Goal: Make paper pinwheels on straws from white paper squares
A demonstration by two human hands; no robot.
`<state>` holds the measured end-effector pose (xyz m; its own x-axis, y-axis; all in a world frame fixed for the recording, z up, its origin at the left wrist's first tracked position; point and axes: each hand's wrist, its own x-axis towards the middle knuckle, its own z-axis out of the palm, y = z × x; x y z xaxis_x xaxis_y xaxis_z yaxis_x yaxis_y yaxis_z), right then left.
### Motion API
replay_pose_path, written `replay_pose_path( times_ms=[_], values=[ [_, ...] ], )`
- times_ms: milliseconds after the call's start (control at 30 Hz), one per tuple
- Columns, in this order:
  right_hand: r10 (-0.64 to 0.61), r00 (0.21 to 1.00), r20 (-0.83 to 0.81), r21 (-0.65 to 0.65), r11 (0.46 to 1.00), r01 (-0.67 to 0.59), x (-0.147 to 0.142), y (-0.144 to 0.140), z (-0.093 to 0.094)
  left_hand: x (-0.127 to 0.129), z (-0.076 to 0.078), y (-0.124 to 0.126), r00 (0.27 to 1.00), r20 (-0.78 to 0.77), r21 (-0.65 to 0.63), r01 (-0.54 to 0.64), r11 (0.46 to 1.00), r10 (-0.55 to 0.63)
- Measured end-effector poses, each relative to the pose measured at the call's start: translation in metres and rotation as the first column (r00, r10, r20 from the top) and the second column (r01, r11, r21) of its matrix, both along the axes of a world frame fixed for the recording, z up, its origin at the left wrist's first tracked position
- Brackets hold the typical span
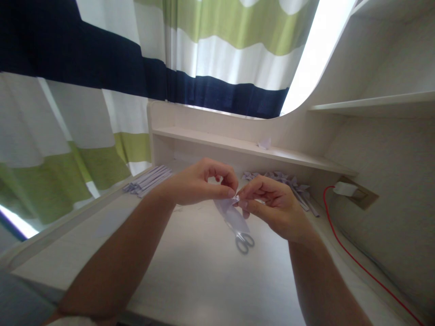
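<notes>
My left hand (pixel 207 181) and my right hand (pixel 272 203) meet above the desk, thumb and fingers pinched on a small folded piece of pale purple paper (pixel 235 198). Its exact shape is mostly hidden by the fingertips. Below the hands, a pale purple paper strip (pixel 240 222) lies on the desk. Scissors (pixel 244 242) rest there too, with their grey handles toward me; the blades are hard to make out against the paper.
Rolled paper sticks (pixel 149 180) lie in a bundle at the back left. Several folded paper pieces with stems (pixel 285 177) lie at the back right. A small paper piece (pixel 264 144) sits on the shelf (pixel 217 139). A red cable (pixel 340 242) runs from a white plug (pixel 345 189) on the right wall.
</notes>
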<state>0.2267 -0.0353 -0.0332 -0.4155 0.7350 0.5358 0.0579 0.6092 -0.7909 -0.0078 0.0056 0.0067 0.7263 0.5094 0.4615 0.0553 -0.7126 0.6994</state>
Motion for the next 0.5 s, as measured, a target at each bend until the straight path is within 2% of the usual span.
replay_pose_path(
  times_ms=[167,333,500],
  values=[
    [-0.041,0.999,0.023,0.033,0.999,0.040,-0.0017,-0.0008,0.0010,0.0023,-0.0020,0.0031,1.000,-0.016,-0.066,-0.001,0.998,0.000],
    [-0.065,0.997,-0.034,0.000,0.998,0.065,-0.0045,0.0006,0.0013,0.0042,-0.0041,0.0069,0.994,0.043,-0.028,-0.097,0.995,0.098],
    [-0.075,0.997,-0.027,-0.026,0.997,0.074,-0.0066,0.0005,0.0017,0.0072,-0.0064,0.0058,0.994,0.050,-0.047,-0.092,0.995,0.094]
  ],
)
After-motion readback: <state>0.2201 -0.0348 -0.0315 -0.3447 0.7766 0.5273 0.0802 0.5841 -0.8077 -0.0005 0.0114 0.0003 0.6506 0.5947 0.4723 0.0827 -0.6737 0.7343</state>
